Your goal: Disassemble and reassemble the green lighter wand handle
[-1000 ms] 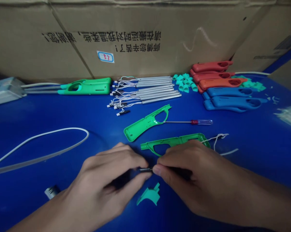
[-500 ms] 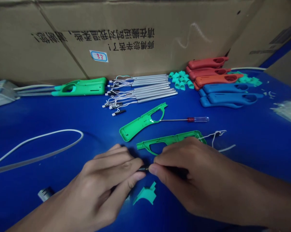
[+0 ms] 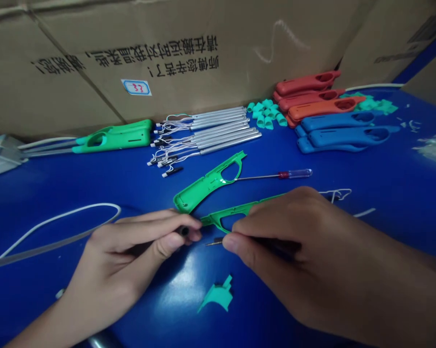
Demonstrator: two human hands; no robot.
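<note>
Our left hand has its grip clamped on a short dark tube, our right hand on a thin pin, ends facing as if to line up, low over the counter near a green shell.

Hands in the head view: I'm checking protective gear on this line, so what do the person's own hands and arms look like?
The left hand and right hand are both bare: no gloves, rings or tape show. The fingers have short nails. The left forearm and right forearm are uncovered as far as the frame shows, with no sleeve, cuff or watch.
</note>
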